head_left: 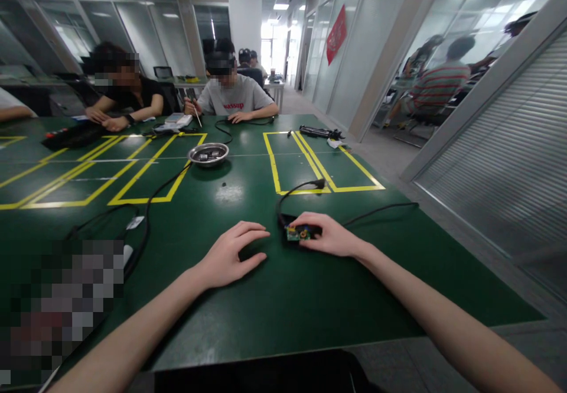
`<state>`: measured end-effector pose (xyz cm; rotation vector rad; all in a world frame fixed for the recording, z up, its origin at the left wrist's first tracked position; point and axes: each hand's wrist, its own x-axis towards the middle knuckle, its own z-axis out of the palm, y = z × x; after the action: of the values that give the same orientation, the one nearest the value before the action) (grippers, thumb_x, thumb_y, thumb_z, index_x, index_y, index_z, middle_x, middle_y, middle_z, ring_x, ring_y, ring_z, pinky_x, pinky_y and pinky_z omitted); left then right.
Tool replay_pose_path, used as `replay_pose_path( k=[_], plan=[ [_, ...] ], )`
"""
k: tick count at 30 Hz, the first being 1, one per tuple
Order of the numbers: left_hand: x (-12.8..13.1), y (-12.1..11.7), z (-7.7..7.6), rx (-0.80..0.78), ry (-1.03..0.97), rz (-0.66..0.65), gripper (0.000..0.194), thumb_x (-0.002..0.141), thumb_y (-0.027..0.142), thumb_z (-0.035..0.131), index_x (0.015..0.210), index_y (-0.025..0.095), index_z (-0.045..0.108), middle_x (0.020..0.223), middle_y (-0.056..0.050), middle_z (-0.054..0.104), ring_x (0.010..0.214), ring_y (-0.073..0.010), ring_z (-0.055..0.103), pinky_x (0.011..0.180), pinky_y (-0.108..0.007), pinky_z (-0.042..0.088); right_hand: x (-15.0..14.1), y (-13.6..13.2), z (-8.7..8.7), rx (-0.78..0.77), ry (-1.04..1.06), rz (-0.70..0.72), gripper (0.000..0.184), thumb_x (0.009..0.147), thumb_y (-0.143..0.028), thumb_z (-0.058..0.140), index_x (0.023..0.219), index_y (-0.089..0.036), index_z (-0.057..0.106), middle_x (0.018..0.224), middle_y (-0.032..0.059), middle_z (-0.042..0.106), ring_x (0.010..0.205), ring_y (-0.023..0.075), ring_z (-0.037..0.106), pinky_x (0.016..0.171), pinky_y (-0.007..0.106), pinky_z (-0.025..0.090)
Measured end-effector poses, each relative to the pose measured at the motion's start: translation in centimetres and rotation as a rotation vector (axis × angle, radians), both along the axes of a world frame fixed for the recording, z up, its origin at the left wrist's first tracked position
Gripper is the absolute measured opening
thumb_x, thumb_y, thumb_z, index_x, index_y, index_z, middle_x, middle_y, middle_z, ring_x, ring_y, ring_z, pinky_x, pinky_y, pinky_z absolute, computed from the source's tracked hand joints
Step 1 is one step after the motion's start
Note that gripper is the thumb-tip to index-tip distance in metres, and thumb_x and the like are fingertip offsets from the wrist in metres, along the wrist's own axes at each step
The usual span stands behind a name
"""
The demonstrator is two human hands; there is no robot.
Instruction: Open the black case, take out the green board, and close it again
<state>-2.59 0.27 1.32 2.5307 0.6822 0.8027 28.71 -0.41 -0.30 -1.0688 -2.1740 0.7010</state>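
Note:
My right hand (330,234) is closed on a small green circuit board (297,234), thumb at the near edge and fingers over the far one. Components in yellow and copper tones show on the board. Under and behind it is a black piece (282,220), partly hidden, whose exact kind I cannot make out. A black cable (283,195) curves up from there to a plug (319,184). To the left, my left hand (233,252) hovers or rests just short of the board, thumb and fingers apart, with nothing in it.
Yellow tape outlines (303,191) mark the green table (248,322). A metal bowl (209,154) with small metal parts stands beyond my left hand. Another cable (381,207) runs right. A blurred-out object (66,304) lies near left. Two people sit across the table.

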Motion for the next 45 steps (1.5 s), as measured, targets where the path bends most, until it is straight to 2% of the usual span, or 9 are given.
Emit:
replay_pose_path(
  k=[2, 6, 8, 13, 18, 25, 34, 40, 45],
  plan=[
    [0.0, -0.2, 0.2, 0.03, -0.006, -0.029, 0.034, 0.094, 0.036, 0.071, 0.124, 0.02, 0.067, 0.123, -0.013, 0.07, 0.112, -0.0267, 0.066, 0.097, -0.043, 0.056, -2.7, -1.4, 0.4, -0.015, 0.007, 0.213, 0.039, 0.084, -0.021, 0.076, 0.123, -0.019, 0.074, 0.111, 0.0085, 0.073, 0.096, 0.0203, 0.071, 0.082, 0.03, 0.058],
    [0.2, -0.6, 0.2, 0.066, 0.081, -0.086, 0.034, 0.085, 0.05, 0.08, 0.091, 0.018, 0.069, 0.097, -0.008, 0.069, 0.089, -0.0235, 0.065, 0.082, -0.039, 0.055, -4.0, -2.5, 0.4, 0.082, 0.013, 0.252, 0.04, 0.089, -0.024, 0.075, 0.128, -0.018, 0.071, 0.11, 0.0097, 0.073, 0.092, 0.0188, 0.07, 0.074, 0.027, 0.056],
    [0.3, -0.7, 0.0, 0.089, 0.137, -0.038, 0.042, 0.08, 0.055, 0.083, 0.095, 0.018, 0.071, 0.102, -0.009, 0.068, 0.091, -0.0247, 0.064, 0.082, -0.04, 0.055, -3.4, -2.3, 0.3, 0.151, 0.016, 0.207, 0.039, 0.091, -0.028, 0.076, 0.128, -0.018, 0.071, 0.112, 0.0103, 0.073, 0.088, 0.0178, 0.07, 0.075, 0.027, 0.056],
    [0.2, -0.4, -0.3, 0.074, 0.197, 0.104, 0.061, 0.078, 0.058, 0.083, 0.125, 0.022, 0.069, 0.121, -0.012, 0.065, 0.109, -0.0311, 0.065, 0.095, -0.048, 0.055, -1.9, -1.6, 0.6, 0.229, -0.014, 0.062, 0.033, 0.093, -0.034, 0.073, 0.123, -0.02, 0.071, 0.114, 0.01, 0.072, 0.059, 0.009, 0.056, 0.059, 0.025, 0.051],
    [-0.4, 0.2, -0.3, 0.026, 0.183, 0.125, 0.069, 0.081, 0.055, 0.081, 0.139, 0.023, 0.061, 0.137, -0.015, 0.061, 0.123, -0.0353, 0.061, 0.105, -0.053, 0.052, -1.7, -1.7, 1.3, 0.213, -0.087, 0.04, 0.028, 0.09, -0.037, 0.078, 0.109, -0.017, 0.073, 0.096, 0.0077, 0.075, 0.078, 0.0177, 0.07, 0.069, 0.027, 0.054],
    [-0.7, 0.0, 0.1, -0.023, 0.181, 0.084, 0.066, 0.082, 0.041, 0.08, 0.141, 0.023, 0.058, 0.145, -0.015, 0.058, 0.133, -0.0367, 0.056, 0.112, -0.055, 0.048, -1.6, -1.8, 1.1, 0.091, -0.118, 0.093, 0.03, 0.085, -0.034, 0.079, 0.108, -0.016, 0.074, 0.082, 0.0031, 0.076, 0.06, 0.0131, 0.066, 0.06, 0.024, 0.05],
    [-0.6, -0.3, -0.2, -0.1, 0.126, -0.071, 0.06, 0.082, 0.037, 0.083, 0.137, 0.024, 0.062, 0.145, -0.015, 0.059, 0.133, -0.0328, 0.058, 0.113, -0.05, 0.05, -1.8, -1.6, 0.6, 0.123, -0.028, 0.121, 0.03, 0.083, -0.02, 0.069, 0.111, -0.016, 0.075, 0.092, 0.0059, 0.077, 0.073, 0.0155, 0.069, 0.063, 0.023, 0.054],
    [-0.4, 0.1, -0.2, -0.053, 0.142, 0.031, 0.047, 0.083, 0.036, 0.082, 0.125, 0.023, 0.066, 0.141, -0.015, 0.062, 0.129, -0.0333, 0.061, 0.11, -0.052, 0.051, -2.0, -1.5, 0.5, 0.203, -0.12, 0.08, 0.025, 0.095, -0.023, 0.066, 0.117, -0.015, 0.074, 0.09, 0.0066, 0.075, 0.065, 0.0137, 0.065, 0.061, 0.024, 0.051],
    [-0.6, 0.3, -0.3, -0.022, 0.137, 0.079, 0.045, 0.082, 0.035, 0.079, 0.123, 0.023, 0.065, 0.139, -0.014, 0.063, 0.127, -0.0334, 0.063, 0.108, -0.05, 0.053, -3.2, -2.1, -0.1, 0.293, -0.181, 0.061, 0.026, 0.1, -0.029, 0.064, 0.121, -0.018, 0.074, 0.09, 0.0071, 0.076, 0.074, 0.0174, 0.07, 0.069, 0.027, 0.054]
  ],
)
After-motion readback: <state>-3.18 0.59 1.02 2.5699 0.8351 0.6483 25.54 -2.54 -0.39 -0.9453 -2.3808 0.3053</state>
